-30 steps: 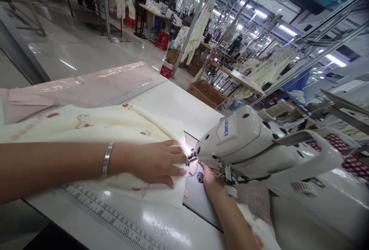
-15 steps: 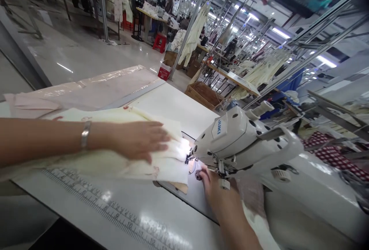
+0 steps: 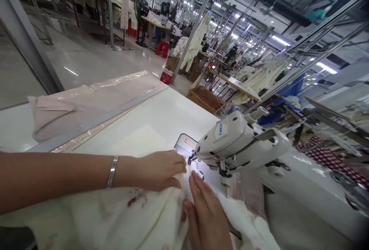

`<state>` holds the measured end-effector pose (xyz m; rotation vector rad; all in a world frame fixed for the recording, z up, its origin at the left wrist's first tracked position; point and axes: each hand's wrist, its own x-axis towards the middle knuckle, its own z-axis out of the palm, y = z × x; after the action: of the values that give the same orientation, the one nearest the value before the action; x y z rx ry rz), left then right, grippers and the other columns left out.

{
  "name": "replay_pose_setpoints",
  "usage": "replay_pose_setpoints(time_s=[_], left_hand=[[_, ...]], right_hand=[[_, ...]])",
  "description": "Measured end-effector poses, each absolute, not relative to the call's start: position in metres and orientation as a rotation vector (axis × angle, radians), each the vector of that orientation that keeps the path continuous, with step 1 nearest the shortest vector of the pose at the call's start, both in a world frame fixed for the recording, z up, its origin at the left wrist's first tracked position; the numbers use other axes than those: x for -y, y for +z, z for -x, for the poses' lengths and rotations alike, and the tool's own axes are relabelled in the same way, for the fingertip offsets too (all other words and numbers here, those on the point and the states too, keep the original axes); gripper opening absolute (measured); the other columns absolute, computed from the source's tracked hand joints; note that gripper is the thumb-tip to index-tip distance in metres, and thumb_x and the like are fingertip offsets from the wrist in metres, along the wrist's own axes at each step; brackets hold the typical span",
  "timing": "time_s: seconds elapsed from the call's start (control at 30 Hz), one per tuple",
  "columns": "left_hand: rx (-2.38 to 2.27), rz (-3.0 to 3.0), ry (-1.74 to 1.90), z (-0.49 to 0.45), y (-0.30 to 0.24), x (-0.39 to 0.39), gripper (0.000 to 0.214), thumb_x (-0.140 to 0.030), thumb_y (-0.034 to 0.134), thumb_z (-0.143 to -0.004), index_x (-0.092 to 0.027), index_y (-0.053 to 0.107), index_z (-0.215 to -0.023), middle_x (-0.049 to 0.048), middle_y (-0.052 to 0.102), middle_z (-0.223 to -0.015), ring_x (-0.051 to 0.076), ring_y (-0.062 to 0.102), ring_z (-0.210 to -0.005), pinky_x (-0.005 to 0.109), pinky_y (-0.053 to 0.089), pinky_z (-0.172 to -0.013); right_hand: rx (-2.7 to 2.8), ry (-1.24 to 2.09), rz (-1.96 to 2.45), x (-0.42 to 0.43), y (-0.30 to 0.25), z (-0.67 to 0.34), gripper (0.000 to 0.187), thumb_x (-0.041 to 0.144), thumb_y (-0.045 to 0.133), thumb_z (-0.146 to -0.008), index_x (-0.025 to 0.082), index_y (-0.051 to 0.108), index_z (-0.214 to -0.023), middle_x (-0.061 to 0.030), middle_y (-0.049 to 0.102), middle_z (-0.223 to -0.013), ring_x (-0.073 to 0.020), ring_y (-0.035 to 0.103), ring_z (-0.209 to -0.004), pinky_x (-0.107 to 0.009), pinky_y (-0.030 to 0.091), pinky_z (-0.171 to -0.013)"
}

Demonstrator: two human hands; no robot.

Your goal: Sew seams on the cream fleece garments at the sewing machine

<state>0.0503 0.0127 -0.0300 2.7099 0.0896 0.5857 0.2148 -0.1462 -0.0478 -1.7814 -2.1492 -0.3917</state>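
Observation:
Pale cream fabric (image 3: 138, 211) with small reddish prints spreads over the front of the sewing table. My left hand (image 3: 161, 169), with a silver bracelet at the wrist, has its fingers bent together on this fabric, just left of the needle area. Close to the presser foot (image 3: 190, 159), my right hand (image 3: 206, 207) grips the fabric's edge between thumb and fingers, its index finger pointing towards the foot. The white sewing machine (image 3: 230, 134) stands at the right. Both hands partly hide the fabric's edge.
Pinkish folded cloth (image 3: 83, 104) lies along the table's far left part beside a grey strip (image 3: 95, 125). A cardboard box (image 3: 206, 98) and a red stool (image 3: 162, 48) stand on the floor beyond. A metal post (image 3: 190, 31) rises behind the table.
The fabric has shifted from flat at the needle to bunched towards the front. My left hand has moved right, close to the needle; my right hand has come left onto the fabric.

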Motion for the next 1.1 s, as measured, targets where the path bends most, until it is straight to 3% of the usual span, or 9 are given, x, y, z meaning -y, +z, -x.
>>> replay_pose_setpoints(time_s=[0.1, 0.23, 0.43, 0.53, 0.63, 0.73, 0.9, 1.0, 1.1], left_hand=[[-0.014, -2.786, 0.538, -0.049, -0.040, -0.017, 0.025, -0.033, 0.056, -0.090, -0.013, 0.057, -0.107, 0.0126, 0.060, -0.114, 0.024, 0.054, -0.109, 0.040, 0.036, -0.102], [-0.067, -2.815, 0.591, -0.043, -0.049, -0.008, 0.031, -0.035, 0.053, -0.092, -0.014, 0.054, -0.114, 0.0123, 0.058, -0.122, 0.024, 0.052, -0.114, 0.043, 0.029, -0.106], [-0.134, -2.816, 0.575, -0.048, -0.040, -0.006, 0.033, -0.039, 0.056, -0.090, -0.014, 0.054, -0.111, 0.0109, 0.061, -0.116, 0.024, 0.056, -0.108, 0.039, 0.035, -0.098], [-0.146, -2.785, 0.539, -0.050, -0.035, -0.008, 0.024, -0.034, 0.054, -0.091, -0.016, 0.055, -0.107, 0.0089, 0.061, -0.114, 0.023, 0.058, -0.104, 0.039, 0.036, -0.095], [-0.133, -2.742, 0.537, -0.051, -0.032, -0.012, 0.017, -0.025, 0.047, -0.094, -0.018, 0.055, -0.106, 0.0068, 0.062, -0.113, 0.020, 0.058, -0.103, 0.037, 0.035, -0.096], [-0.108, -2.752, 0.529, -0.049, -0.032, -0.012, 0.022, -0.031, 0.050, -0.093, -0.018, 0.054, -0.109, 0.0084, 0.061, -0.114, 0.021, 0.058, -0.103, 0.038, 0.034, -0.098], [-0.149, -2.826, 0.536, -0.048, -0.039, -0.005, 0.033, -0.040, 0.053, -0.091, -0.017, 0.053, -0.114, 0.0110, 0.058, -0.120, 0.026, 0.053, -0.110, 0.044, 0.029, -0.103], [-0.167, -2.829, 0.570, -0.049, -0.044, -0.004, 0.036, -0.042, 0.052, -0.091, -0.016, 0.053, -0.115, 0.0113, 0.057, -0.123, 0.026, 0.051, -0.114, 0.044, 0.028, -0.104], [-0.160, -2.827, 0.605, -0.050, -0.045, -0.005, 0.035, -0.042, 0.052, -0.091, -0.016, 0.053, -0.115, 0.0111, 0.058, -0.122, 0.025, 0.052, -0.113, 0.043, 0.030, -0.103]], right_hand=[[2.223, -0.321, 1.826, 0.148, -0.055, -0.211, 0.063, 0.029, 0.035, -0.095, 0.015, 0.006, -0.149, -0.0121, 0.038, -0.145, -0.0271, 0.042, -0.132, -0.052, 0.049, -0.097], [2.396, -0.373, 1.857, 0.151, -0.062, -0.224, 0.073, 0.035, 0.040, -0.095, 0.017, -0.006, -0.148, -0.0124, 0.039, -0.143, -0.0300, 0.045, -0.128, -0.058, 0.051, -0.090], [2.460, -0.420, 1.907, 0.155, -0.057, -0.237, 0.054, 0.036, 0.042, -0.093, 0.013, 0.034, -0.141, -0.0127, 0.040, -0.142, -0.0319, 0.047, -0.126, -0.059, 0.053, -0.086], [2.365, -0.350, 1.850, 0.158, -0.053, -0.223, 0.034, 0.032, 0.045, -0.091, 0.026, 0.057, -0.123, -0.0076, 0.048, -0.139, -0.0297, 0.049, -0.126, -0.063, 0.041, -0.098], [2.348, -0.171, 1.712, 0.162, -0.055, -0.213, 0.031, 0.044, 0.048, -0.087, 0.039, 0.060, -0.115, -0.0031, 0.045, -0.143, -0.0298, 0.041, -0.132, -0.067, 0.024, -0.105], [2.464, -0.132, 1.546, 0.165, -0.058, -0.222, 0.040, 0.053, 0.048, -0.085, 0.043, 0.055, -0.122, -0.0073, 0.033, -0.150, -0.0378, 0.038, -0.132, -0.074, 0.034, -0.092], [2.464, -0.264, 1.649, 0.157, -0.050, -0.240, 0.048, 0.025, 0.044, -0.091, 0.022, 0.040, -0.139, -0.0115, 0.037, -0.146, -0.0274, 0.039, -0.133, -0.055, 0.047, -0.095], [2.383, -0.298, 1.867, 0.146, -0.047, -0.235, 0.049, 0.029, 0.036, -0.094, 0.009, 0.038, -0.139, -0.0128, 0.039, -0.143, -0.0276, 0.041, -0.130, -0.050, 0.051, -0.092], [2.402, -0.367, 1.946, 0.143, -0.049, -0.233, 0.049, 0.036, 0.032, -0.095, 0.009, 0.045, -0.134, -0.0110, 0.040, -0.141, -0.0297, 0.046, -0.126, -0.054, 0.053, -0.087]])
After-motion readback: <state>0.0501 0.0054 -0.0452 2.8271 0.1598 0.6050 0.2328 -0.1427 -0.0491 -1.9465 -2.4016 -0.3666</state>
